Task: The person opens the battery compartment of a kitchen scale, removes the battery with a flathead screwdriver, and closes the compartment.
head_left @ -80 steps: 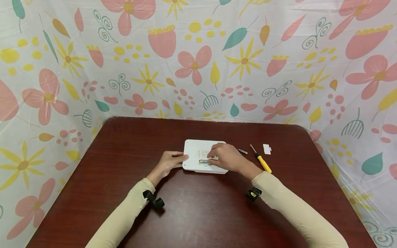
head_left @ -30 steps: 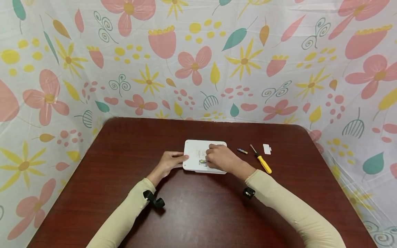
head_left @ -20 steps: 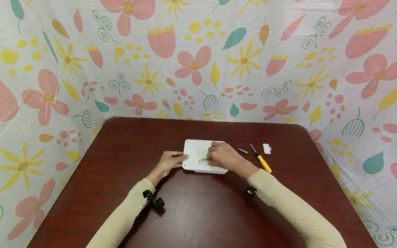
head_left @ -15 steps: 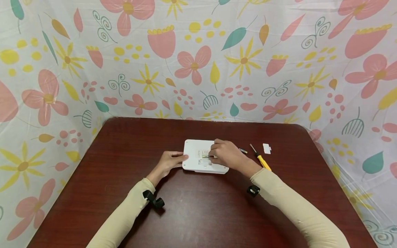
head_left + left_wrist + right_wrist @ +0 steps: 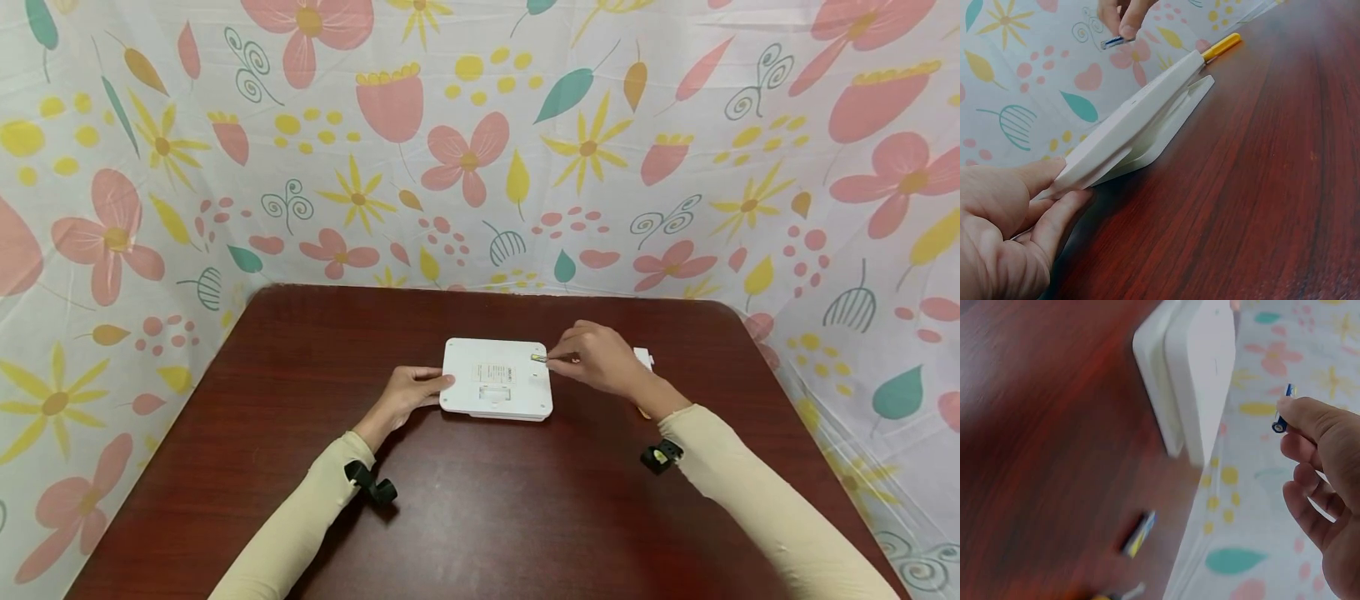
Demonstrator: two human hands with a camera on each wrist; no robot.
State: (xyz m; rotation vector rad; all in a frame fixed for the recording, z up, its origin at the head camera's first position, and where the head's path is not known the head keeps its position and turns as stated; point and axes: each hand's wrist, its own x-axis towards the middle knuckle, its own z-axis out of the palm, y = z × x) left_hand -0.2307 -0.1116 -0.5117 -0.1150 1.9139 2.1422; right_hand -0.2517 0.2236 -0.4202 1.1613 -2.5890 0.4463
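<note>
A flat white device (image 5: 457, 358) lies back side up on the table, with a printed label and an uncovered battery compartment (image 5: 495, 393) with no battery visible in it. My left hand (image 5: 408, 392) grips the device's left edge, thumb on top and fingers below. Above the device's right edge, my right hand (image 5: 600, 358) pinches a small battery (image 5: 1285, 411) between thumb and finger, clear of the surface. In the right wrist view, a second battery (image 5: 1140, 534) lies on the table beside the device; my right hand hides it in the head view.
Partly hidden behind my right arm are a white battery cover (image 5: 643, 357) and a screwdriver, whose yellow handle (image 5: 1225, 45) shows in the left wrist view. A flowered cloth (image 5: 472, 158) hangs behind the dark wooden table (image 5: 450, 517).
My right hand has lifted the battery out of the compartment and carried it up and right, past the label. My left hand and the device have stayed in place.
</note>
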